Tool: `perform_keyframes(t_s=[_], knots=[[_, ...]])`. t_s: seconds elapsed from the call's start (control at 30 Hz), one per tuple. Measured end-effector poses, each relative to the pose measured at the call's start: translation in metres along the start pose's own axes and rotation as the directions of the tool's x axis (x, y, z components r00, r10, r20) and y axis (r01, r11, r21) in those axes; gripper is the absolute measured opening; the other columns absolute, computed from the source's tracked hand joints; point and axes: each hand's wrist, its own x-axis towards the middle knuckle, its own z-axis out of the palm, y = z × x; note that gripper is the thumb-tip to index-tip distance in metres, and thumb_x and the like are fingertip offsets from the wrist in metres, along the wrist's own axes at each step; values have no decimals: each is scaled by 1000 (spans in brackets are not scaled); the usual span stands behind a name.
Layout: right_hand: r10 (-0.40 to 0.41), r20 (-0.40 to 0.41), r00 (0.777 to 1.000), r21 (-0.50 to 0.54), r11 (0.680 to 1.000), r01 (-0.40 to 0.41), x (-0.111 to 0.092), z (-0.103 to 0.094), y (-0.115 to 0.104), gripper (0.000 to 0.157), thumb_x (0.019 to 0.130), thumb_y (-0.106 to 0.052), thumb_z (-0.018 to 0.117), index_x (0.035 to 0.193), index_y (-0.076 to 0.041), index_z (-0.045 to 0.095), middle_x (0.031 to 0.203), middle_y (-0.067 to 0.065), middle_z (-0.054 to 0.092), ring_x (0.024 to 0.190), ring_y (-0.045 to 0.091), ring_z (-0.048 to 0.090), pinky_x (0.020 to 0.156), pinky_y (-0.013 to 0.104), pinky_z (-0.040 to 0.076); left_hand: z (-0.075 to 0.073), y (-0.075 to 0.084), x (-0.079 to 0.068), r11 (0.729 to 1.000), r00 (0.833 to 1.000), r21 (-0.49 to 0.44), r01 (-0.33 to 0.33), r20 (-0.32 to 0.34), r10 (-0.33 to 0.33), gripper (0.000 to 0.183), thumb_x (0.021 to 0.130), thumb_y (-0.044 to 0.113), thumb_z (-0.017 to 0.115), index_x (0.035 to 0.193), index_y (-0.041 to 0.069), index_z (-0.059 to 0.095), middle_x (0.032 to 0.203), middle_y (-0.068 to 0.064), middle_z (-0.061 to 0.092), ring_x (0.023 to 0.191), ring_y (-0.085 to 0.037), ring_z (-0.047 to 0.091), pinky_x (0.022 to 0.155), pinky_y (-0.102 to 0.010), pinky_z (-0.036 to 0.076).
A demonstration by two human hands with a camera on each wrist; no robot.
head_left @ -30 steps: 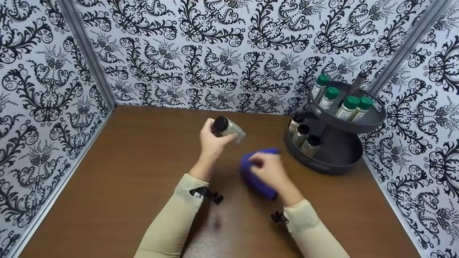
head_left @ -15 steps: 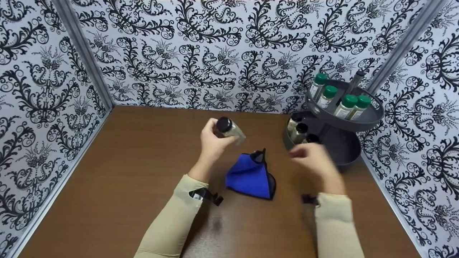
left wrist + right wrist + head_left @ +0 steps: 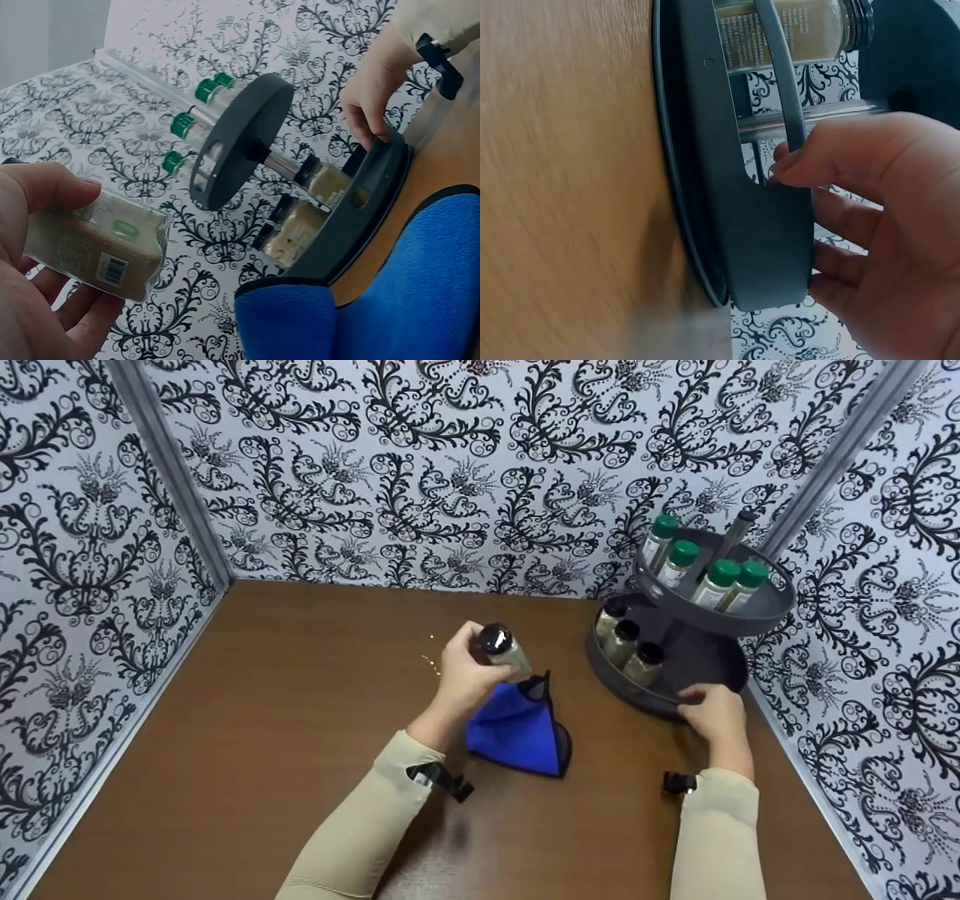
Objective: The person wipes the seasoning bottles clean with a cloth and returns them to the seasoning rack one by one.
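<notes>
My left hand (image 3: pixel 466 675) grips a clear spice jar (image 3: pixel 127 244) with a black lid (image 3: pixel 496 638), tilted above the table. In the left wrist view, a barcode label and pale brown contents show through its side. My right hand (image 3: pixel 718 724) holds the front rim of the lower tier (image 3: pixel 634 696) of a dark grey two-tier spice rack. In the right wrist view, the thumb (image 3: pixel 810 161) hooks over the edge at a slot in the tier's wall (image 3: pixel 761 240), with the other fingers on the inside. A blue cloth (image 3: pixel 517 731) with black edging lies crumpled between the hands.
Several green-capped jars (image 3: pixel 720 585) stand on the upper tier (image 3: pixel 750 624). Three black-capped jars (image 3: pixel 621 641) stand at the left of the lower tier. Small yellowish specks (image 3: pixel 430 661) show left of my left hand. Patterned walls (image 3: pixel 360 472) enclose the brown table (image 3: pixel 315 712).
My right hand has let go of the blue cloth and moved right to the rack's lower rim. My left hand, still with the jar, has shifted slightly right and toward me.
</notes>
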Motion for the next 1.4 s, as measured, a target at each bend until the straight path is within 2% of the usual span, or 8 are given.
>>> perform_keyframes(t_s=[0.13, 0.3, 0.5, 0.67, 0.83, 1.07, 1.23, 1.4], knots=[[-5, 8, 1000, -21, 1000, 5, 2, -6, -1, 18, 84, -16, 78, 99, -8, 83, 111, 24, 78, 106, 53, 69, 90, 63, 52, 5, -3, 2, 999, 1000, 34, -4, 16, 4, 43, 62, -3, 88, 95, 4, 62, 94, -5, 71, 89, -15, 65, 83, -27, 56], [0, 51, 999, -63, 998, 3, 7, -8, -12, 18, 88, -26, 81, 100, -14, 84, 108, 18, 80, 101, 46, 71, 86, 62, 54, 11, -7, 6, 999, 999, 44, -9, 51, 6, 43, 63, -2, 89, 96, 4, 62, 97, -6, 73, 89, -13, 66, 83, -26, 57], [-38, 53, 998, -58, 997, 41, 15, -6, -23, 14, 90, -21, 79, 100, -12, 84, 104, 15, 81, 100, 44, 72, 88, 61, 54, 33, -16, 12, 997, 991, 70, -42, 127, 33, 42, 65, 1, 89, 98, 4, 64, 98, -6, 75, 87, -12, 67, 80, -26, 57], [-39, 51, 998, -48, 998, 41, 16, 1, -22, 13, 89, -19, 80, 99, -12, 84, 103, 14, 81, 103, 45, 72, 90, 61, 54, 64, -23, 15, 995, 987, 91, -45, 158, 30, 42, 66, 5, 91, 99, 6, 67, 95, -4, 75, 84, -7, 66, 78, -25, 58], [-65, 68, 996, 5, 998, 65, 13, 9, -24, 13, 90, -15, 80, 101, -12, 85, 106, 15, 81, 107, 45, 71, 97, 61, 54, 101, -28, 20, 999, 986, 44, -11, 169, 3, 42, 65, 1, 92, 100, 5, 69, 93, -6, 77, 79, -7, 68, 75, -25, 60], [-90, 44, 995, 59, 994, 88, 11, 23, -30, 13, 91, -5, 77, 101, -8, 84, 106, 17, 81, 106, 44, 72, 97, 59, 55, 158, -46, 30, 995, 990, 89, 40, 128, -51, 40, 66, 3, 91, 100, 9, 72, 91, -2, 78, 78, -3, 65, 75, -21, 57], [-135, 20, 991, 72, 988, 134, 12, 31, -34, 11, 89, -5, 77, 97, -7, 84, 99, 14, 82, 100, 41, 74, 93, 58, 57, 182, -61, 37, 990, 995, 115, 80, 44, -86, 41, 65, 0, 91, 99, 11, 73, 82, 5, 69, 74, -4, 59, 69, -21, 51], [-139, 5, 990, 75, 988, 138, 11, 25, -32, 8, 88, -3, 79, 94, -7, 84, 95, 14, 82, 93, 39, 75, 87, 56, 59, 207, -74, 41, 990, 997, 125, 68, 16, -70, 39, 66, 5, 92, 100, 13, 73, 78, 10, 64, 73, -3, 56, 68, -19, 48]])
